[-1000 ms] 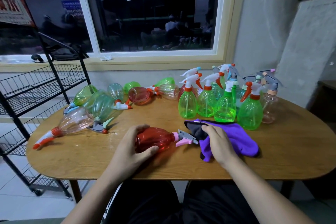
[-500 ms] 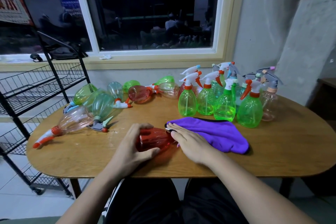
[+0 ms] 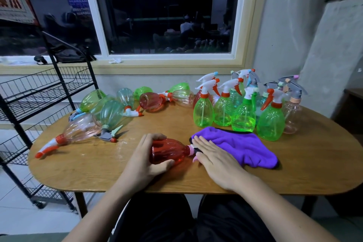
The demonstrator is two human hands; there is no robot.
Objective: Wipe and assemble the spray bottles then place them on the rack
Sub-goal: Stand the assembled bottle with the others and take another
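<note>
- The left hand [image 3: 145,161] is curled round the base end of the red bottle [image 3: 169,153], thumb on the near side and fingers over the far side.
- The red bottle is laid on its side by the middle of the table's [image 3: 294,173] near edge, neck pointing right.
- The right hand [image 3: 214,158] is laid flat, fingers straight and together, fingertips on the left end of the purple cloth [image 3: 241,145]; nothing is gripped.
- The spray head [image 3: 191,150] is mostly hidden under the right hand; only a pink collar and a trigger tip are seen.
</note>
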